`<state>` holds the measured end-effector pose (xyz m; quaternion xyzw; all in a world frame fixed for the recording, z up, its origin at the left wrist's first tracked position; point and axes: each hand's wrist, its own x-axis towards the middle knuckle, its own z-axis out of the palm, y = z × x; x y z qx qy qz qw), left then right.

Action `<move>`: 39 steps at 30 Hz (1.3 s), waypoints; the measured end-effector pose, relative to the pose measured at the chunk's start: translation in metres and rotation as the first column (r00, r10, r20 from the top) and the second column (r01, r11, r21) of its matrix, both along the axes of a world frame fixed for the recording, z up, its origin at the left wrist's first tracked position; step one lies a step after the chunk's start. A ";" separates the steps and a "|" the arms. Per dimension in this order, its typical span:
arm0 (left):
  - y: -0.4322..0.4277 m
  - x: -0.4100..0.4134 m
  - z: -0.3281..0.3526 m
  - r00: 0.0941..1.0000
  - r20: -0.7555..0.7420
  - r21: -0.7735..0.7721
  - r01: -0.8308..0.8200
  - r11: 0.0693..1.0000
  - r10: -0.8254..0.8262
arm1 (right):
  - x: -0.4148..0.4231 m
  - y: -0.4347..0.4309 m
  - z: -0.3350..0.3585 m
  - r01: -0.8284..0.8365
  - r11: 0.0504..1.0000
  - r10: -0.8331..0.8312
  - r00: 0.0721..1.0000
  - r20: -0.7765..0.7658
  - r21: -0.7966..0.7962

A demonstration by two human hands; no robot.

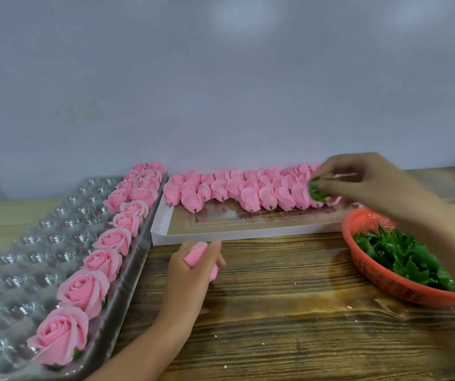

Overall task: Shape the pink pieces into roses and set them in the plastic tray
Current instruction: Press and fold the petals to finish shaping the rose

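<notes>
- Head view. A white box [248,234] lies on a wooden table [275,312], with its far side against a grey wall [220,78].
- Pink pieces [248,191] are packed in rows along the far side of the box. They lie on their sides, short stems pointing toward the near rim. The near part of the box floor shows brown.
- A clear plastic tray [42,239] with rows of round cups sits left of the box, close against its left end. Cannot tell whether they touch.
- Roses [83,291] stand one per cup, petals up, in the tray column nearest the box. A second, shorter column runs beside it at the far end.
- The left hand [190,273] is just in front of the box's near rim, low over the table. Its fingers are curled round one pink piece [197,254], which pokes out between thumb and fingers.
- The right hand [363,180] is above the right end of the box and is motion-blurred. Its fingertips pinch a green leaf [315,192] right over the pieces there.
- A red mesh basket [380,276] sits right of the box, near its front right corner, heaped with green leaves [402,254]. The right forearm crosses above it.
- A few pale crumbs lie on the table in front of the box.
</notes>
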<state>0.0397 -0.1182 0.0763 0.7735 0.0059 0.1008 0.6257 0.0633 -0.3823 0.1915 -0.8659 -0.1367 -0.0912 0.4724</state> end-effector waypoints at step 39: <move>-0.035 0.021 0.002 0.968 0.246 -0.112 -0.025 0.993 0.052 | 0.002 0.098 -0.117 -0.121 0.907 0.268 0.905 -0.331 0.404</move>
